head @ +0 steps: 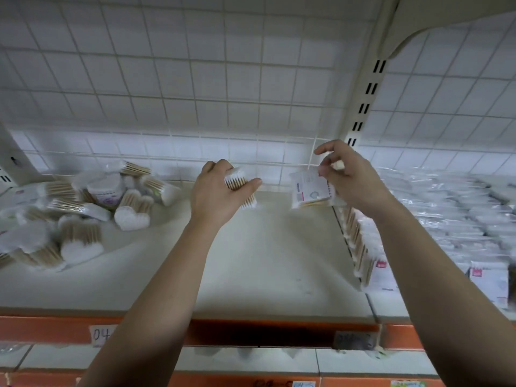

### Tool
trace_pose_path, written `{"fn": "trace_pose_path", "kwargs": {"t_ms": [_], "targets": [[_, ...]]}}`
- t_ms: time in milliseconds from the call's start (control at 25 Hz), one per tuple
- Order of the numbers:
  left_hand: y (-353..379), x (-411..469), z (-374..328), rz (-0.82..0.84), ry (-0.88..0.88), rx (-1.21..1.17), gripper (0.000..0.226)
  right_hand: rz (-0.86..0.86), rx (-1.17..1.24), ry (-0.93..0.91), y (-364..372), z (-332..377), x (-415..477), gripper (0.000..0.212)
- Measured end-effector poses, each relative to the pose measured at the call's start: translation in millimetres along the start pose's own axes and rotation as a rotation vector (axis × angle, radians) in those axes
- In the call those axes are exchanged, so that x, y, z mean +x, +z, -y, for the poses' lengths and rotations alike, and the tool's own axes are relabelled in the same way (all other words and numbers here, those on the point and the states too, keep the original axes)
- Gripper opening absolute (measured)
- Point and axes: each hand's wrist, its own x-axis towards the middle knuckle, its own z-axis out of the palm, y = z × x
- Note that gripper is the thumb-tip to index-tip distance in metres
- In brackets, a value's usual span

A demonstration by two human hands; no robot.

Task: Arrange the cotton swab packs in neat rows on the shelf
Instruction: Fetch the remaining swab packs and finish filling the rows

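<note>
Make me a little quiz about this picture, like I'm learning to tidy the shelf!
1. True or false: the left hand holds nothing.
2. Where does the jumbled pile of packs lie on the shelf? A) its left end B) its middle C) its right end
3. What does the right hand pinch?
Key: 1 false, its fingers grip a swab pack. 2 A. 3 a flat labelled pack.

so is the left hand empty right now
No, the left hand grips a cotton swab pack, and the right hand holds a labelled pack.
</note>
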Motion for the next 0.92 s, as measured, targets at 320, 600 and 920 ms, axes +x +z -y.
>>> {"fn": "trace_pose_path", "kwargs": {"t_ms": [320,600,920], "targets": [[24.8,-6.4,-20.9,0.106,-0.012,-0.147,0.032,0.232,-0.242,0.02,-52.7,-15.8,27.8,0.047],[29.6,-14.6,-26.7,0.128,-0.063,-0.257,0.04,0.396,-0.457,-0.214,-38.6,-30.8,42.3,0.045],[29.4,-18.2,-24.0,0.112,-0.107,-0.212,0.03,0.421,-0.688,-0.391,-3.1,-48.9,75.9,0.038]]}}
